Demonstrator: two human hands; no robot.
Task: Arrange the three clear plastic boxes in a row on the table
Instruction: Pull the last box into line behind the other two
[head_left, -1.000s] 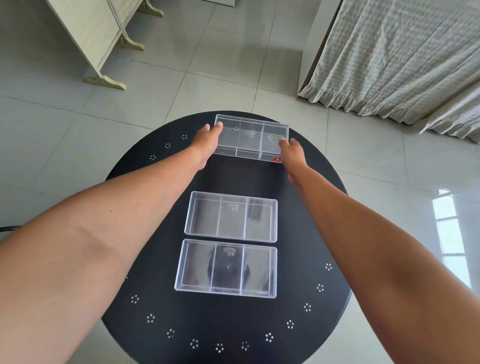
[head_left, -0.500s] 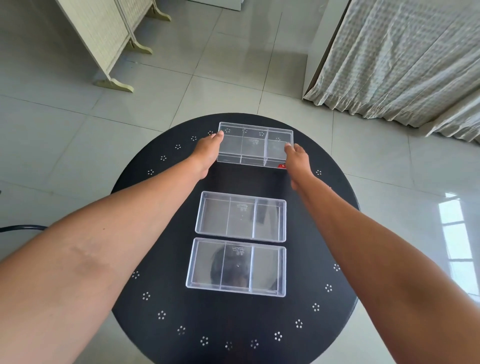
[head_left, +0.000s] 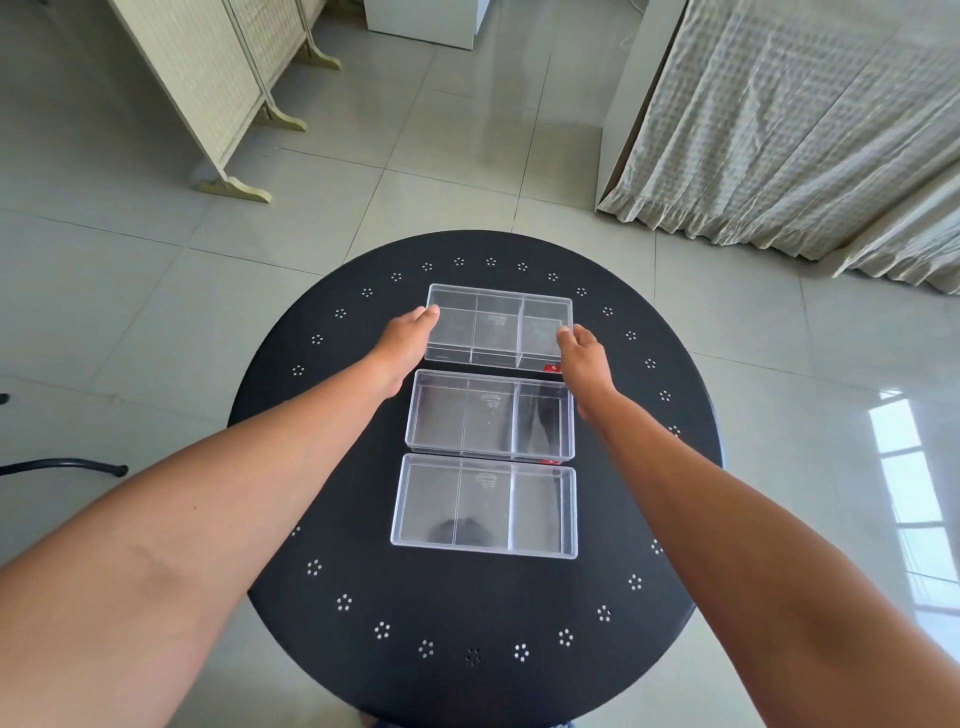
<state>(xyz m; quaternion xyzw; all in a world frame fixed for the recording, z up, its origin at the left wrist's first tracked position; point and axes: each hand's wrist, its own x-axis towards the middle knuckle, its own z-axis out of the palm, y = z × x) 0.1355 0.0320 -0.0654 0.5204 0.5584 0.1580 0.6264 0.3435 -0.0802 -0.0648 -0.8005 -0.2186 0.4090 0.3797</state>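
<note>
Three clear plastic boxes with inner dividers lie one behind another on a round black table (head_left: 322, 519). The far box (head_left: 498, 327) is held at both short ends: my left hand (head_left: 402, 345) grips its left end and my right hand (head_left: 584, 358) grips its right end. Its near edge sits almost against the middle box (head_left: 491, 415). The near box (head_left: 485, 506) lies just in front of the middle one, with a thin gap between them. Small red stickers show at the right near corners of the far and middle boxes.
The table has a ring of small hole clusters near its rim. Around it is grey tiled floor. A folding screen (head_left: 218, 88) stands far left, a checked curtain (head_left: 795, 119) far right, and a white cabinet (head_left: 423, 21) at the back.
Both hands have drawn the far box toward me, closing the wide gap to the middle box. The camera has also tilted so the table sits lower in view.
</note>
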